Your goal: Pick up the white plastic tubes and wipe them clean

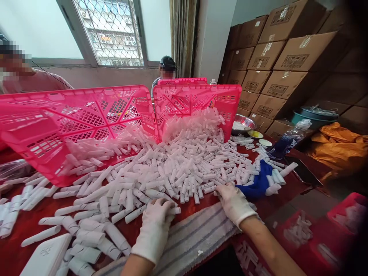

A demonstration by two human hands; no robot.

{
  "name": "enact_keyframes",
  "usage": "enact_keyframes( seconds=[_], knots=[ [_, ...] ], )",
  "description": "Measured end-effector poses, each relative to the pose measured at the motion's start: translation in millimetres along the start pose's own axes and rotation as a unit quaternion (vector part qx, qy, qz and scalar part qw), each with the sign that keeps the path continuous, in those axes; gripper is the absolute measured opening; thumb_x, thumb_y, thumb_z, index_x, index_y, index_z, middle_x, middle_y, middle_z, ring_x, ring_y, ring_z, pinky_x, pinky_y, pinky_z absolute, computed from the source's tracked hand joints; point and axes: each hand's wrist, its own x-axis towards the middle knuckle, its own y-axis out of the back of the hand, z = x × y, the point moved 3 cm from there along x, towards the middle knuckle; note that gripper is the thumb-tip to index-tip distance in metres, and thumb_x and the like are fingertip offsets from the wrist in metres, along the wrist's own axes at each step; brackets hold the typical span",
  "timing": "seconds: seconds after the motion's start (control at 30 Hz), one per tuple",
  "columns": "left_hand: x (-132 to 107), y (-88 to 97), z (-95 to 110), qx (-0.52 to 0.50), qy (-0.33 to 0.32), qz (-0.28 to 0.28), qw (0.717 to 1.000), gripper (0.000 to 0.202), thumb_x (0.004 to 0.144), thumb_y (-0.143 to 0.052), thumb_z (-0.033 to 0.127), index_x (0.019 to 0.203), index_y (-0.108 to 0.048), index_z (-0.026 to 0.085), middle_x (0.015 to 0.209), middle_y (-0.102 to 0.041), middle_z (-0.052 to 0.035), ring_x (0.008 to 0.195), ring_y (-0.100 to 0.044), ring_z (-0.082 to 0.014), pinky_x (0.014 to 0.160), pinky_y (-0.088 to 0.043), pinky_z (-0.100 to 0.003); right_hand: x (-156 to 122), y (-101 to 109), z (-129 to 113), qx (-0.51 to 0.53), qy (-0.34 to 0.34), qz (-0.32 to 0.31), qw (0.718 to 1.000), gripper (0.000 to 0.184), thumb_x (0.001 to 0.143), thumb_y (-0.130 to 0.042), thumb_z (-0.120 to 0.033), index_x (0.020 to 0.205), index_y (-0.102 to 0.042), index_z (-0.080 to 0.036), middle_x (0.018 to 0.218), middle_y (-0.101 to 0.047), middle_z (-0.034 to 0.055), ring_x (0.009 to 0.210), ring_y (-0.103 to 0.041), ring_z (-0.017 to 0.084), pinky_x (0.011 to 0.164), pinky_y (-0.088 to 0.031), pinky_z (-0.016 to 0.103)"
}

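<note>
A big heap of small white rolled tubes [189,153], several with dark curved marks, spills across the red table. My left hand [155,226], in a white glove, is closed around one white tube [174,211], whose end sticks out to the right of the fingers. At the heap's near edge, my gloved right hand [234,203] has its fingers bent and pressed together on a small white tube, mostly hidden under the fingertips. Beneath both wrists lies a striped grey towel [198,234]. A blue cloth [257,183] is just beyond my right hand.
Two pink crates [115,90] [198,90] lie tipped toward me, tubes spilling out. At left front is a white box [46,255]. A bottle of dark liquid [287,140], a phone [304,170] and a metal bowl [244,122] stand right. Cartons [287,84] are stacked behind; two people sit opposite.
</note>
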Motion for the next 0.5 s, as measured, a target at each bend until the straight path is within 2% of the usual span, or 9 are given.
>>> enact_keyframes(
  seconds=[0.07, 0.13, 0.2, 0.23, 0.27, 0.3, 0.4, 0.5],
  knots=[
    [-10.9, -1.1, 2.3, -0.069, 0.018, 0.009, 0.997, 0.017, 0.082, -0.054, 0.021, 0.095, -0.065, 0.021, 0.096, -0.066, -0.0061, 0.089, -0.061, -0.0202, 0.08, -0.047, -0.03, -4.5, -8.0, -16.3, 0.052, 0.027, -0.004, 0.998, 0.006, 0.073, -0.061, -0.02, 0.076, -0.066, -0.021, 0.078, -0.063, 0.0071, 0.077, -0.059, 0.024, 0.073, -0.046, 0.036],
    [-22.0, -1.4, 9.6, -0.21, 0.066, 0.006, 0.975, 0.021, 0.087, -0.05, 0.031, 0.103, -0.06, 0.021, 0.095, -0.068, -0.0049, 0.083, -0.063, -0.0172, 0.075, -0.049, -0.025, -20.0, -10.0, -36.7, 0.209, 0.016, -0.022, 0.978, 0.016, 0.081, -0.057, -0.031, 0.091, -0.063, -0.02, 0.086, -0.064, 0.0067, 0.081, -0.06, 0.021, 0.075, -0.049, 0.034],
    [-30.1, -0.9, 20.5, -0.352, 0.109, 0.002, 0.93, 0.025, 0.084, -0.053, 0.037, 0.102, -0.06, 0.021, 0.093, -0.069, -0.0045, 0.083, -0.065, -0.0179, 0.074, -0.05, -0.025, -36.3, -9.2, -58.3, 0.387, -0.021, -0.065, 0.92, 0.021, 0.084, -0.057, -0.038, 0.094, -0.061, -0.02, 0.084, -0.065, 0.0046, 0.076, -0.061, 0.018, 0.071, -0.051, 0.03],
    [-32.8, -0.5, 25.9, -0.392, 0.119, -0.004, 0.912, 0.025, 0.082, -0.056, 0.037, 0.101, -0.061, 0.021, 0.094, -0.07, -0.0048, 0.085, -0.065, -0.019, 0.076, -0.05, -0.025, -42.0, -7.7, -67.6, 0.443, -0.036, -0.085, 0.892, 0.021, 0.083, -0.059, -0.039, 0.091, -0.061, -0.02, 0.082, -0.065, 0.0036, 0.075, -0.062, 0.017, 0.07, -0.052, 0.028],
    [-34.7, 0.2, 30.5, -0.404, 0.117, -0.012, 0.907, 0.024, 0.081, -0.058, 0.035, 0.1, -0.062, 0.022, 0.097, -0.07, -0.0051, 0.089, -0.065, -0.0198, 0.08, -0.05, -0.026, -45.2, -5.2, -74.7, 0.467, -0.041, -0.096, 0.878, 0.02, 0.081, -0.061, -0.038, 0.087, -0.062, -0.02, 0.081, -0.065, 0.0031, 0.075, -0.062, 0.017, 0.071, -0.052, 0.028],
    [-36.3, 1.0, 33.8, -0.397, 0.11, -0.019, 0.911, 0.023, 0.08, -0.059, 0.032, 0.1, -0.063, 0.022, 0.1, -0.07, -0.0054, 0.093, -0.064, -0.0204, 0.084, -0.049, -0.027, -46.0, -2.1, -79.5, 0.47, -0.033, -0.105, 0.876, 0.017, 0.08, -0.062, -0.036, 0.084, -0.063, -0.019, 0.082, -0.065, 0.0031, 0.078, -0.062, 0.017, 0.073, -0.051, 0.028],
    [-40.9, 1.2, 35.5, -0.328, 0.094, -0.021, 0.94, 0.024, 0.076, -0.062, 0.025, 0.099, -0.066, 0.023, 0.1, -0.07, -0.0068, 0.092, -0.064, -0.0229, 0.087, -0.048, -0.031, -41.4, 5.2, -82.2, 0.421, 0.015, -0.146, 0.895, 0.012, 0.079, -0.063, -0.03, 0.077, -0.063, -0.019, 0.081, -0.062, 0.002, 0.076, -0.061, 0.017, 0.072, -0.049, 0.027],
    [-45.0, -3.5, 36.8, -0.297, 0.087, 0.0, 0.951, 0.025, 0.074, -0.064, 0.028, 0.099, -0.068, 0.023, 0.099, -0.071, -0.0087, 0.092, -0.065, -0.0256, 0.087, -0.049, -0.034, -40.8, 3.8, -81.8, 0.395, -0.004, -0.207, 0.895, 0.018, 0.084, -0.057, -0.036, 0.079, -0.062, -0.019, 0.075, -0.061, 0.0006, 0.072, -0.057, 0.016, 0.068, -0.046, 0.026]
  ],
)
